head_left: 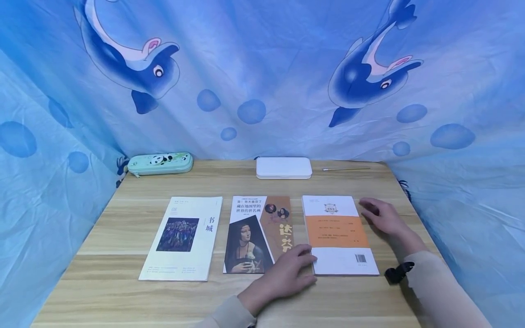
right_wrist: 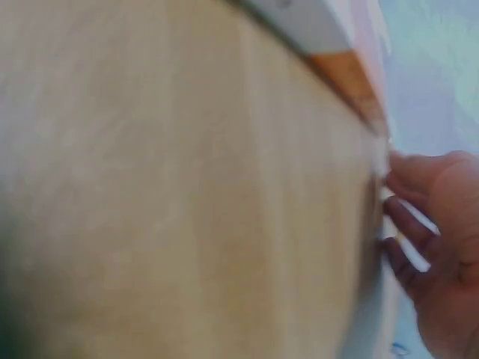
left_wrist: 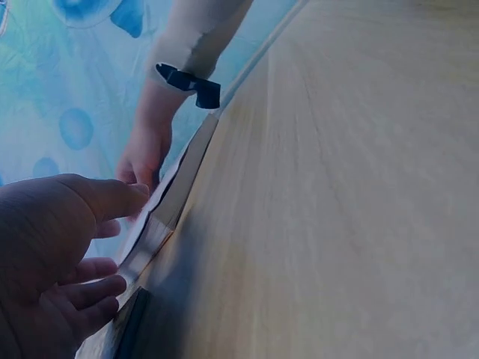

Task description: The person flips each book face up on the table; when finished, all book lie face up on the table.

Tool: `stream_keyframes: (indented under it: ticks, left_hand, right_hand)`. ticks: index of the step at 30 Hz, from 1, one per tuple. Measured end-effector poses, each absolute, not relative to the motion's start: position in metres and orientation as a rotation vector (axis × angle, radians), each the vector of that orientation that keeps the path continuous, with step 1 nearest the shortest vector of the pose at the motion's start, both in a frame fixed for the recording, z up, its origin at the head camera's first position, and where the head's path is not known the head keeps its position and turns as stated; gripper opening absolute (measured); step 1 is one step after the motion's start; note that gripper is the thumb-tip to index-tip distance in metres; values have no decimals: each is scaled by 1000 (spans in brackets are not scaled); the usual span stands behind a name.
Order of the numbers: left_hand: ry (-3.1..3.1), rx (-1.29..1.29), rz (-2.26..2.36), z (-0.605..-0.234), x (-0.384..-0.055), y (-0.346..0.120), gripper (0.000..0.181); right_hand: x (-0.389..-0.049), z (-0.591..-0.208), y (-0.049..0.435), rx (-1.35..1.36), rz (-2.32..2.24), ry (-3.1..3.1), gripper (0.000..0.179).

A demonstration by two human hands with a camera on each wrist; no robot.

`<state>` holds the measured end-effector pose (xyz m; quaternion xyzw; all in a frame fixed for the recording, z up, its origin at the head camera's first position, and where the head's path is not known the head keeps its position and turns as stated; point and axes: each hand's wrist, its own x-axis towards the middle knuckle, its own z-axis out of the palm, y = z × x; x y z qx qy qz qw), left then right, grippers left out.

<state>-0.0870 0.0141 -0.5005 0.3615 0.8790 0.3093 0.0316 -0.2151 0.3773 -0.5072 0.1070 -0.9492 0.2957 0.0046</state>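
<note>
Three books lie in a row on the wooden table. At the right is a white book with an orange band (head_left: 337, 231), its barcode at the lower right. My left hand (head_left: 287, 272) reaches over the lower right corner of the middle book (head_left: 246, 241), which has a portrait on its cover; its fingertips are right at the orange-banded book's left edge. In the left wrist view, that hand's thumb and fingers (left_wrist: 97, 288) are spread. My right hand (head_left: 381, 216), its fingers loosely bent, is beside the same book's upper right edge. A white book (head_left: 184, 262) with a dark picture is at the left.
Along the back of the table (head_left: 102, 255) are a mint pencil case (head_left: 160, 165) with a panda, a white flat box (head_left: 284, 168) and a thin pencil (head_left: 346, 169). A blue dolphin-print curtain (head_left: 262, 64) surrounds the back and sides.
</note>
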Motion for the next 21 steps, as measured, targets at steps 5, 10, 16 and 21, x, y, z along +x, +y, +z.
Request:
stream_keyframes:
  ticks: [5, 10, 16, 21]
  left_hand:
    - [2712, 1098, 937, -503, -87, 15, 45]
    - [2709, 1080, 915, -504, -88, 19, 47]
    - [2721, 1092, 857, -501, -85, 25, 45]
    - [2780, 1050, 778, -500, -82, 33, 48]
  right_hand:
    - [-223, -517, 376, 185, 930, -2864, 30]
    - [-230, -519, 369, 336, 961, -2898, 41]
    - [-231, -516, 362, 511, 1058, -2978, 53]
    - [-230, -516, 360, 575, 1125, -2935, 51]
